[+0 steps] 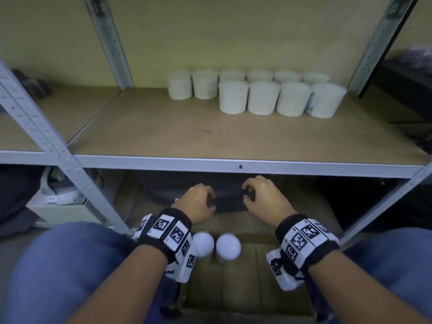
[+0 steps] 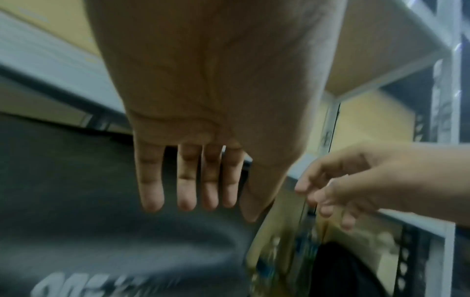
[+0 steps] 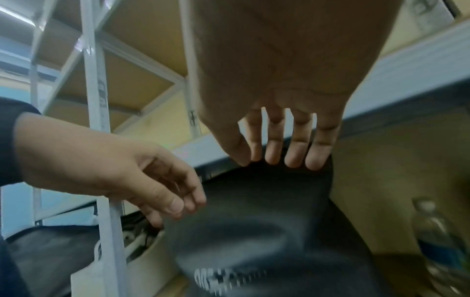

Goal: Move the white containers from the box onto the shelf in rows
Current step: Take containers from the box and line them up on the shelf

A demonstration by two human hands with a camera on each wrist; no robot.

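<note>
Several white containers (image 1: 257,94) stand in two rows at the back right of the wooden shelf (image 1: 163,132). Two more white containers (image 1: 228,246) stand upright in the cardboard box (image 1: 245,288) below, between my wrists. My left hand (image 1: 207,199) and right hand (image 1: 249,195) hover side by side under the shelf's front edge, beyond those two containers. In the left wrist view my left hand's fingers (image 2: 188,180) hang relaxed and hold nothing. The right hand's fingers (image 3: 295,144) hang just as loosely in the right wrist view, also without anything in them.
A black bag (image 1: 224,192) with white lettering lies under the shelf, just past my hands. Grey metal uprights (image 1: 70,169) frame the shelf left and right. A water bottle (image 3: 442,241) stands beside the bag. My knees in blue jeans (image 1: 58,265) flank the box.
</note>
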